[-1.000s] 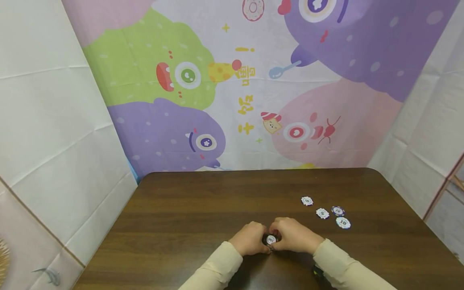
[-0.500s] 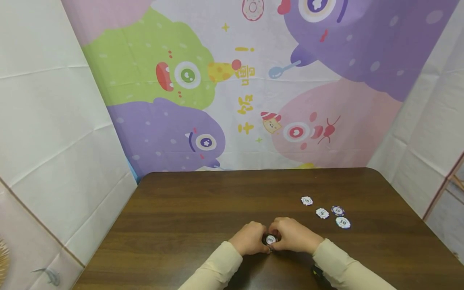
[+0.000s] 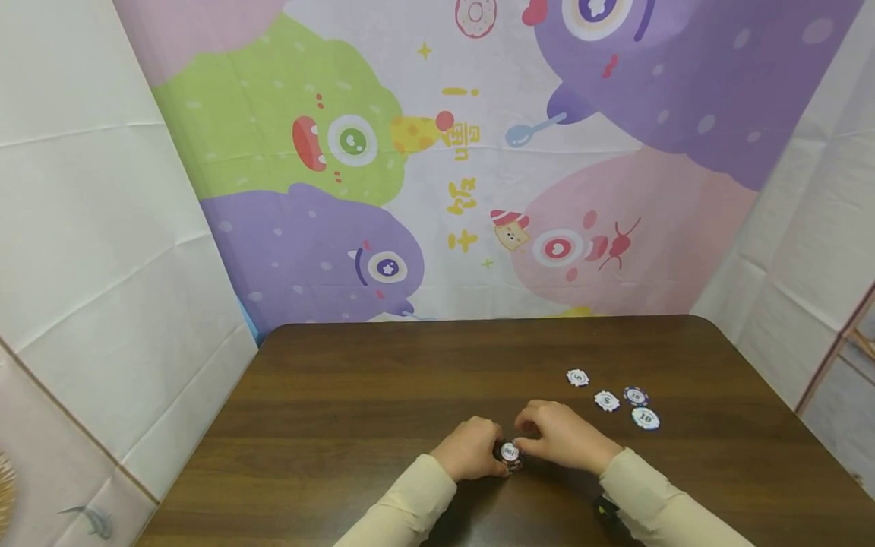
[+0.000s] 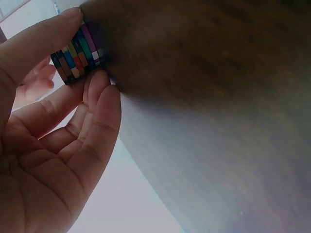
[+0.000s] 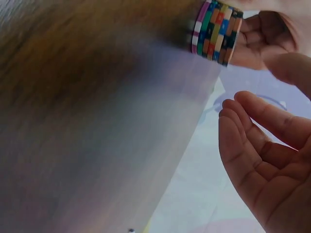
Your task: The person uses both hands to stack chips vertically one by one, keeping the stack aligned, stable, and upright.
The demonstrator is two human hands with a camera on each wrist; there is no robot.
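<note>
On the brown tabletop (image 3: 355,395), I see the left hand (image 3: 470,450) pinching a chip stack (image 3: 510,453), the right hand (image 3: 570,438) loosely parted, empty beside it, and four loose chips (image 3: 607,401) lying unstacked.

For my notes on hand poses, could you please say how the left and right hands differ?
The left hand pinches the chip stack; the right hand grips nothing, fingers and thumb parted. The left hand is at the stack's left, the right hand at its right. Both have cream sleeves.
</note>
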